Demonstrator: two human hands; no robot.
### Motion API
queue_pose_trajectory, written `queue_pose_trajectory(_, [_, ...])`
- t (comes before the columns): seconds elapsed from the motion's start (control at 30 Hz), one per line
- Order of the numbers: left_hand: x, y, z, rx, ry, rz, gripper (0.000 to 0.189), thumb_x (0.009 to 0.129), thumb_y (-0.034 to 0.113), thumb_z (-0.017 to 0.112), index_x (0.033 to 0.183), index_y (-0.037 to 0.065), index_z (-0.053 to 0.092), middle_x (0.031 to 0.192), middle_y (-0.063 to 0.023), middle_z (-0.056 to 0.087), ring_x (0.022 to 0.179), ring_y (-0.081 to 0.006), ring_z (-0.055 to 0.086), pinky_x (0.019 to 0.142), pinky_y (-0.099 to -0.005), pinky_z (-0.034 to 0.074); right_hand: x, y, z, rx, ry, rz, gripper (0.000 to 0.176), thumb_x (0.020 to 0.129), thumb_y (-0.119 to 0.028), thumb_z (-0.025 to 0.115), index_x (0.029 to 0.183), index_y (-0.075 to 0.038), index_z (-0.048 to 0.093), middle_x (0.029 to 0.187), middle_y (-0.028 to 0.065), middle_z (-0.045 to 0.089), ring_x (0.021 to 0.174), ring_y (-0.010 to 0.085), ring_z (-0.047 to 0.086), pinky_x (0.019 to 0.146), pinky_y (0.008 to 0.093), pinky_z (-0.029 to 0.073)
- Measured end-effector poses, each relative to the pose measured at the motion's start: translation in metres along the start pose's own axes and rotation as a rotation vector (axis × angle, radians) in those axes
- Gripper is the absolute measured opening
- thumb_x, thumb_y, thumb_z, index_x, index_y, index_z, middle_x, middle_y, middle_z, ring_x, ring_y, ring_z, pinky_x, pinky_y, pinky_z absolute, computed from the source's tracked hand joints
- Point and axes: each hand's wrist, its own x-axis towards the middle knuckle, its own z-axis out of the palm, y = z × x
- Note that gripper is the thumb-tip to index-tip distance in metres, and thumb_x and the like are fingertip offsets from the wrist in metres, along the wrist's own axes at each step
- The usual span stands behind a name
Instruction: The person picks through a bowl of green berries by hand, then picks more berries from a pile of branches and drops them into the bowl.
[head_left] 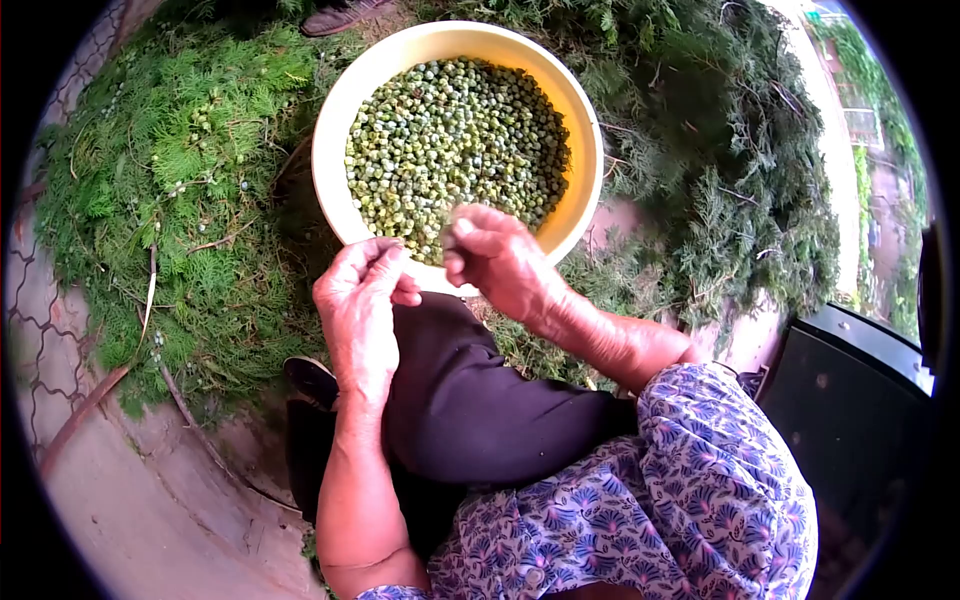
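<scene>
A pale yellow plastic basin holds a thick layer of small green, knobbly seed cones. My left hand is at the basin's near rim, thumb and forefinger pinched together; whatever is between them is too small to name. Just to its right, my right hand hovers over the near side of the basin with its fingers curled in. Its fingertips are a little blurred, with a greenish bit by them that I cannot make out. The two hands are close together but apart.
Cut evergreen branches lie heaped left and right of the basin. A bare stick crosses the paving at left. Another person's shoe shows at the top. A dark box-like object stands at right.
</scene>
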Motion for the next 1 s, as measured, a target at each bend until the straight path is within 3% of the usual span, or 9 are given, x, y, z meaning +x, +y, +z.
queue_pose_trajectory(0.17, [0.006,-0.002,0.007,-0.105,0.094,0.090,0.029,0.084,0.004,0.058,0.111,-0.005,0.055,0.095,-0.0094,0.060,0.072,-0.0106,0.058,0.063,-0.0232,0.049,-0.001,0.053,-0.147,-1.536,-0.202,-0.242,0.006,0.081,-0.003,0.057,0.080,-0.002,0.063,0.072,0.0080,0.063,0.070,0.0172,0.063,0.068,0.0322,0.054])
queue_pose_trajectory(0.23, [0.005,-0.004,0.006,-0.099,0.071,0.083,0.035,0.084,0.004,0.059,0.117,-0.004,0.052,0.101,-0.0103,0.060,0.077,-0.0111,0.058,0.066,-0.0239,0.050,0.002,0.064,-0.186,-1.607,-0.173,-0.462,0.012,0.085,-0.010,0.056,0.086,-0.009,0.067,0.081,0.0146,0.066,0.072,0.0141,0.065,0.069,0.0297,0.057])
queue_pose_trajectory(0.27, [0.004,-0.004,0.005,-0.064,0.057,0.071,0.034,0.084,0.005,0.059,0.116,-0.004,0.053,0.100,-0.0098,0.060,0.078,-0.0111,0.058,0.067,-0.0240,0.050,0.003,0.035,-0.168,-1.588,-0.094,-0.267,0.012,0.084,-0.008,0.056,0.089,-0.006,0.067,0.081,0.0144,0.066,0.074,0.0166,0.065,0.071,0.0317,0.057])
queue_pose_trajectory(0.37, [-0.005,0.003,0.003,-0.007,0.040,0.034,0.031,0.084,0.007,0.059,0.112,-0.004,0.055,0.097,-0.0088,0.060,0.080,-0.0110,0.058,0.070,-0.0237,0.049,0.066,0.022,-0.211,-1.398,0.249,-0.837,0.008,0.083,0.000,0.053,0.080,0.006,0.058,0.069,0.0164,0.060,0.055,0.0204,0.059,0.041,0.0269,0.052])
queue_pose_trajectory(0.4, [-0.008,0.004,0.000,-0.008,0.018,0.020,0.029,0.085,0.006,0.058,0.112,-0.004,0.055,0.097,-0.0088,0.060,0.083,-0.0126,0.059,0.072,-0.0242,0.049,0.088,0.014,-0.218,-1.362,0.341,-1.033,0.006,0.081,0.000,0.053,0.082,0.003,0.058,0.072,0.0157,0.060,0.056,0.0244,0.059,0.045,0.0324,0.052])
queue_pose_trajectory(0.5, [-0.016,0.006,-0.004,-0.006,0.021,0.019,0.026,0.086,0.006,0.056,0.110,-0.005,0.055,0.096,-0.0084,0.060,0.085,-0.0135,0.060,0.073,-0.0234,0.049,0.122,-0.011,-0.209,-1.513,0.670,-0.718,0.025,0.070,-0.001,0.059,0.094,-0.008,0.061,0.084,0.0146,0.056,0.082,0.0328,0.056,0.072,0.0402,0.046])
queue_pose_trajectory(0.9, [-0.024,0.014,-0.006,0.054,-0.024,-0.019,0.024,0.086,0.006,0.056,0.107,-0.004,0.058,0.099,-0.0078,0.061,0.083,-0.0115,0.059,0.073,-0.0230,0.048,0.161,-0.012,-0.223,-1.763,0.620,-0.587,0.009,0.074,-0.007,0.062,0.082,-0.006,0.059,0.085,0.0146,0.051,0.082,0.0357,0.055,0.069,0.0425,0.045])
queue_pose_trajectory(0.97, [-0.025,0.013,-0.006,0.055,-0.029,-0.032,0.022,0.088,0.009,0.055,0.106,-0.003,0.058,0.100,-0.0072,0.061,0.082,-0.0119,0.059,0.072,-0.0232,0.048,0.159,-0.012,-0.224,-1.580,0.686,-0.777,0.013,0.077,-0.006,0.061,0.087,-0.002,0.055,0.080,0.0139,0.057,0.076,0.0315,0.059,0.064,0.0390,0.047])
queue_pose_trajectory(1.0, [-0.025,0.013,-0.007,0.050,-0.029,-0.024,0.022,0.088,0.009,0.054,0.106,-0.003,0.058,0.100,-0.0071,0.062,0.083,-0.0118,0.059,0.072,-0.0233,0.048,0.156,-0.016,-0.224,-1.213,0.645,-0.556,0.011,0.079,-0.006,0.060,0.086,-0.001,0.055,0.077,0.0117,0.057,0.072,0.0268,0.060,0.059,0.0354,0.048])
